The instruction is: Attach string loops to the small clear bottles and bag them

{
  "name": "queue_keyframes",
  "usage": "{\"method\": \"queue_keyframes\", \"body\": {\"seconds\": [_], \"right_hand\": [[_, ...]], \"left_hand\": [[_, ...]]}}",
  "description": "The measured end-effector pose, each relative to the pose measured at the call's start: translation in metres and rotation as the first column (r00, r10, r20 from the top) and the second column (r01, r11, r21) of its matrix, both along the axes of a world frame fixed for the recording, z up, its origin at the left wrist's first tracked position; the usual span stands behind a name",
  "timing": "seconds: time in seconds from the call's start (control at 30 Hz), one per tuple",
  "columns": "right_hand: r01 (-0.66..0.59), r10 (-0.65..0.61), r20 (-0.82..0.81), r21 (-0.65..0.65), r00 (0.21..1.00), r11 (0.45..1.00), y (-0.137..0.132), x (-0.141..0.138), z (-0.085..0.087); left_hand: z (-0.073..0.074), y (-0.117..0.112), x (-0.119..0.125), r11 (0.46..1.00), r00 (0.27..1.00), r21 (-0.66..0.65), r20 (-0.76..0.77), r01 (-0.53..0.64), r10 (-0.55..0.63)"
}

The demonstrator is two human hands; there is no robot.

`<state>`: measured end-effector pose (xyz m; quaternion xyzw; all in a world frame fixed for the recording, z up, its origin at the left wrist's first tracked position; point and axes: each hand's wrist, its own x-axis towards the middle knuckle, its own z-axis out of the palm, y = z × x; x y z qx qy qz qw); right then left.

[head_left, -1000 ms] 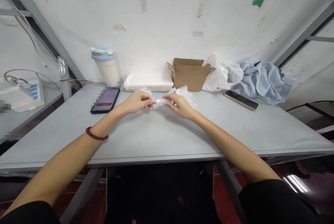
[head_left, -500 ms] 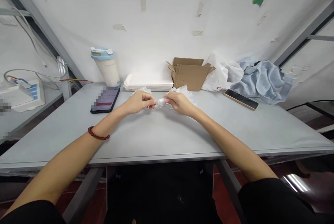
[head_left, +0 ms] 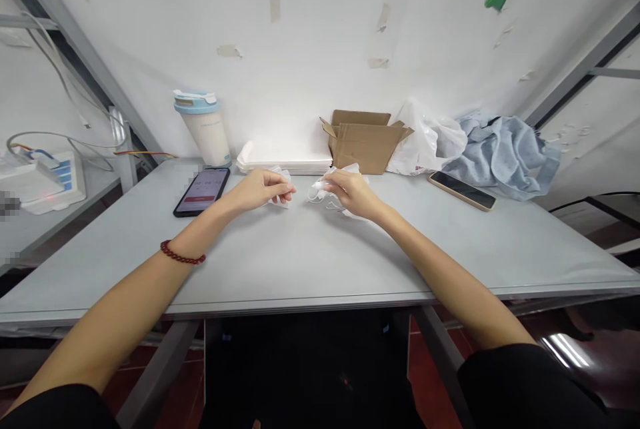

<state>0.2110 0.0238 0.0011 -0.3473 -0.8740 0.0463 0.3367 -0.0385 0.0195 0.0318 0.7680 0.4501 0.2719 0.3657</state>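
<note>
Currently, your right hand (head_left: 354,194) has its grip pinching a small white plastic piece (head_left: 319,185) trailing thin white loops (head_left: 314,200), toward the middle of the worktop's (head_left: 310,256) rear edge. Expect it to be light, probably stiff in the body and limp in the loops; take it by the body, as the loops could snag. Your left hand (head_left: 263,190), apart from it, has thumb and fingers pressed together; you can't tell whether anything thin is between them. White plastic pieces (head_left: 353,167) show behind both hands, partly hidden. Along the smooth grey worktop's rear edge stand a blue-lidded cup (head_left: 207,136), a flat white stack (head_left: 287,162), an open cardboard box (head_left: 367,149), a white plastic bag (head_left: 425,142) and a crumpled light-blue cloth (head_left: 500,159). You have a lit phone (head_left: 203,192) near the left edge and a dark-screened phone (head_left: 463,190) before the cloth. Behind rises a white wall (head_left: 320,16) with tape scraps (head_left: 229,51).
</note>
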Motion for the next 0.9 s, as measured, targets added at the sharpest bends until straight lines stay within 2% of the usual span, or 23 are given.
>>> {"method": "queue_keyframes", "body": {"seconds": [0.13, 0.33, 0.57, 0.73, 0.9], "right_hand": [[-0.035, 0.035, 0.034, -0.007, 0.999, 0.999, -0.005, -0.007, 0.0], [-0.06, 0.061, 0.051, -0.013, 0.997, 0.998, -0.012, -0.013, -0.002], [-0.117, 0.119, 0.052, -0.045, 0.992, 0.992, -0.012, -0.016, 0.0], [-0.132, 0.135, 0.034, -0.068, 0.99, 0.989, -0.01, -0.014, 0.002], [-0.085, 0.087, 0.031, -0.066, 0.996, 0.994, -0.008, -0.007, 0.003]], "left_hand": [[-0.001, -0.004, 0.005, 0.997, 0.996, 0.014, -0.022, 0.081, -0.081], [-0.002, -0.013, 0.016, 0.996, 0.995, 0.017, -0.048, 0.09, -0.089], [-0.005, -0.014, 0.018, 0.991, 0.991, -0.013, -0.002, 0.135, -0.135], [-0.003, -0.014, 0.018, 0.99, 0.991, -0.038, 0.001, 0.132, -0.133], [-0.004, -0.011, 0.016, 0.995, 0.995, 0.008, 0.008, 0.103, -0.103]]}}
